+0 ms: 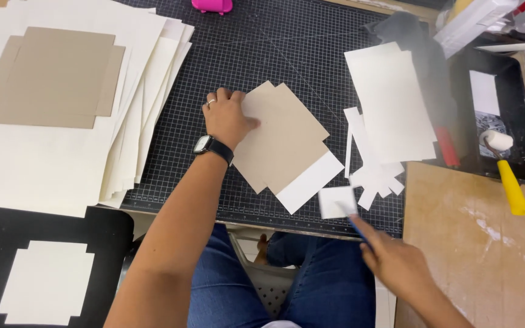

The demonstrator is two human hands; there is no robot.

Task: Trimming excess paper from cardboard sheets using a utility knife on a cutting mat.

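grey board pinned down, brush hand hanging back

grey-brown cardboard squares (284, 136), stacked a little askew, lie in the middle of the black gridded cutting mat (256, 54) on my bench, with a white paper sheet (312, 182) poking out from under their lower right corner. my left hand (227, 116) rests flat on the upper left corner of the stack, fingers curled over the edge, palm pressing it still. my right hand (396, 262) hangs off the near edge of the mat, well apart from the stack, pinching the handle of a small blue-handled brush with a flat white head (338, 202); motion blur hides the exact finger grip.

to the right lie white paper offcuts (372, 173) and a larger white sheet (390, 103), then a black tray (521, 109) with a yellow-handled foam roller (508, 173) resting at its near edge. a bare plywood board (475, 243) sits below that. on the left, a pile of cream sheets (44, 158) carries a notched grey card cutout (53, 76).

as i judge it, i'm at the lining-up stage: board held square on its paper. the next move calls for steady left pressure so nothing slides, and a light, even stroke from the brush along the exposed white margin.
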